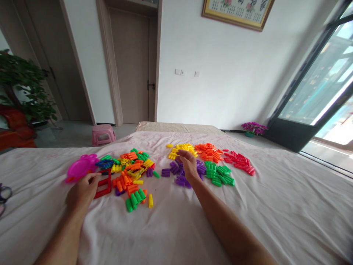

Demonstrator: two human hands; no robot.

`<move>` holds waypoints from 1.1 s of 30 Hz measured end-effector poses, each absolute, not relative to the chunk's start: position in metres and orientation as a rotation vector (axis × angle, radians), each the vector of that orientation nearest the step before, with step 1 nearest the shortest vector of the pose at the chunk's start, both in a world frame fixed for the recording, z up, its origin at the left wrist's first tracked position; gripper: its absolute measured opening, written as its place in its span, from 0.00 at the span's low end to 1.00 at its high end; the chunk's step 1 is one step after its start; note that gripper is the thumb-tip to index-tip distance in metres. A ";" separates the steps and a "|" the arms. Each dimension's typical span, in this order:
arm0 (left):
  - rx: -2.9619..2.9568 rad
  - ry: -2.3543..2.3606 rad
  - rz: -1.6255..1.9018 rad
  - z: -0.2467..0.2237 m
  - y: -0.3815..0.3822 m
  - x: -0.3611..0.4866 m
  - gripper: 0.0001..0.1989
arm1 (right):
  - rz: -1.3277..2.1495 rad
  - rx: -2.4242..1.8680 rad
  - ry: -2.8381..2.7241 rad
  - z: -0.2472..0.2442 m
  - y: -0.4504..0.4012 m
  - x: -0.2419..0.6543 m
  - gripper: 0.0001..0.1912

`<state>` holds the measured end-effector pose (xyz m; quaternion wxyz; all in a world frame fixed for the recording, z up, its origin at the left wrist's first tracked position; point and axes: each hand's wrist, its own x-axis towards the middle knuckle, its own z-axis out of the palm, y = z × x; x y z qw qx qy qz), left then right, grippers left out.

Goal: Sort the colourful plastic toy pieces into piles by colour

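Observation:
My left hand (84, 189) is closed at the edge of a red square frame (104, 187), its fingertips pinched on the frame's left side. My right hand (187, 162) hovers over the purple pieces (180, 180), fingertips near the yellow pieces (187, 148); whether it holds anything is too small to tell. Orange pieces (209, 152), green pieces (220, 175) and red pieces (240, 162) lie in separate groups to the right. A mixed pile of orange, green, yellow and purple pieces (132, 167) lies between my hands. Four joined green pieces (136, 200) rest at its front.
A pink tray (82, 166) lies behind my left hand, beside blue frames (105, 163). Black-rimmed glasses (4, 193) are at the left edge. A pale cloth (165, 235) covers the surface. A pink stool (103, 134) stands beyond it on the floor.

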<state>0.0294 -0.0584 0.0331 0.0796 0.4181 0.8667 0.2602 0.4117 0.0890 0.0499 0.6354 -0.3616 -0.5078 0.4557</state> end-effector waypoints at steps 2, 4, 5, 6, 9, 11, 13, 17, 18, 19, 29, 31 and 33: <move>1.193 2.613 0.739 0.035 -0.059 0.031 0.26 | 1.016 -0.801 -1.335 0.049 0.080 0.403 0.15; 1.162 2.615 0.725 0.036 -0.059 0.032 0.25 | 0.922 -0.802 -1.591 0.050 0.070 0.395 0.14; 1.163 2.608 0.736 0.037 -0.059 0.032 0.25 | 0.848 -0.798 -1.740 0.050 0.064 0.391 0.14; 1.164 2.602 0.747 0.037 -0.059 0.032 0.25 | 0.764 -0.782 -1.889 0.051 0.059 0.388 0.14; 1.161 2.588 0.763 0.037 -0.059 0.032 0.25 | 0.536 -0.683 -2.258 0.052 0.043 0.380 0.17; 1.148 2.594 0.762 0.036 -0.058 0.031 0.25 | 0.416 -0.673 -2.413 0.050 0.035 0.375 0.19; 1.148 2.598 0.772 0.035 -0.058 0.030 0.25 | 0.313 -0.735 -2.524 0.047 0.029 0.371 0.23; 1.165 2.584 0.779 0.033 -0.057 0.028 0.25 | 0.230 -0.807 -2.605 0.043 0.023 0.366 0.24; 1.165 2.582 0.776 0.033 -0.057 0.028 0.25 | 0.243 -0.796 -2.610 0.043 0.022 0.366 0.21; 1.165 2.581 0.771 0.033 -0.057 0.028 0.25 | 0.264 -0.780 -2.613 0.044 0.022 0.366 0.17; 1.175 2.578 0.767 0.034 -0.057 0.031 0.25 | 0.196 -0.661 -2.582 0.040 0.020 0.354 0.25; 1.186 2.581 0.775 0.032 -0.057 0.029 0.24 | 0.166 -0.684 -2.613 0.035 0.020 0.350 0.27; 1.187 2.592 0.773 0.031 -0.057 0.028 0.25 | 0.161 -0.680 -2.638 0.032 0.022 0.349 0.23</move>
